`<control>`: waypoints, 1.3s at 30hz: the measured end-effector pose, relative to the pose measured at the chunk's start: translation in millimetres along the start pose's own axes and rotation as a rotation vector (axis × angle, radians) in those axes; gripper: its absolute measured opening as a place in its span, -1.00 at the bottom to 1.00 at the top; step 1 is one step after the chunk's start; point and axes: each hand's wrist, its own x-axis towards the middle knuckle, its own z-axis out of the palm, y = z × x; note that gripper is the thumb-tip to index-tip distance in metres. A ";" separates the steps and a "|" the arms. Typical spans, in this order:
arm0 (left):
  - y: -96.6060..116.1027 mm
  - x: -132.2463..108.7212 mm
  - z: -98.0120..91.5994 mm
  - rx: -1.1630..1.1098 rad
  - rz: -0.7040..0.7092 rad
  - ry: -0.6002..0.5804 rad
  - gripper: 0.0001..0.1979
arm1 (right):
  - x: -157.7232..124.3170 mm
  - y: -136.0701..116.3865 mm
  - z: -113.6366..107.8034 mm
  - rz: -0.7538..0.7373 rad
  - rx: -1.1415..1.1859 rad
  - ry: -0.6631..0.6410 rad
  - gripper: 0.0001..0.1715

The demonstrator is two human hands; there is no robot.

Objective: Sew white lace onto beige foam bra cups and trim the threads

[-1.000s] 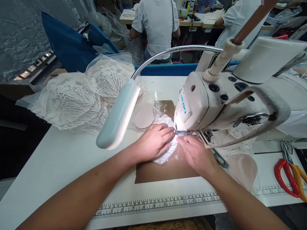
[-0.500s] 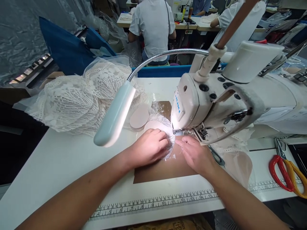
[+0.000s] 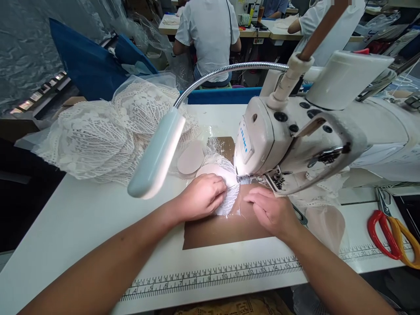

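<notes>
A white lace piece with a pale round pad lies under the needle end of the sewing machine. On its left part rests my left hand, fingers curled and closed on the lace. To the right of the lace edge, my right hand hovers low over the brown sheet, just below the presser foot. Its fingers are bent together, apart from the lace; whether they pinch anything is hidden. A second pale round pad lies in clear film beyond my left hand.
A lamp on a bent metal neck hangs at the left. Behind it is a heap of lace pieces. Red-and-yellow-handled scissors and small snips lie right. A printed ruler runs along the front edge. People sit beyond.
My right hand has come away from the lace edge, moving slightly right, and its fingers are more bent. My left hand has shifted slightly left on the lace.
</notes>
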 end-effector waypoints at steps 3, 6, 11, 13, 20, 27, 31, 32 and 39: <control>-0.8 0.6 0.9 -0.006 -0.004 -0.009 -0.82 | 2.9 -0.6 2.0 0.032 -0.145 -0.061 -0.45; -1.9 0.5 0.9 -0.009 -0.004 -0.017 -0.81 | 2.6 -4.9 -0.8 -0.175 0.052 -0.242 -0.54; -2.4 0.2 0.0 -0.024 0.004 -0.023 -0.78 | -1.3 -11.1 -4.4 -0.174 0.416 -0.242 -0.77; -2.3 0.2 0.3 -0.020 0.005 -0.019 -0.77 | 1.1 -11.5 -0.5 0.079 0.230 -0.129 -0.85; -3.1 0.8 0.9 -0.017 0.029 -0.008 -0.73 | 15.5 -12.7 5.2 0.147 0.072 -0.126 -0.67; -4.8 1.4 1.5 -0.002 0.026 -0.020 -0.73 | 2.2 -20.2 -31.4 -0.200 0.854 -1.101 -0.78; -4.5 1.3 1.2 0.004 0.024 -0.020 -0.73 | -0.7 -8.9 -23.9 -0.008 0.267 -0.618 -0.51; -4.4 1.2 1.0 0.007 0.024 -0.021 -0.72 | -0.3 -6.0 -20.0 0.035 0.106 -0.461 -0.48; -2.2 0.1 -0.9 -0.001 0.043 -0.006 -0.76 | 7.0 -5.8 0.7 -0.040 -0.338 -0.254 -0.60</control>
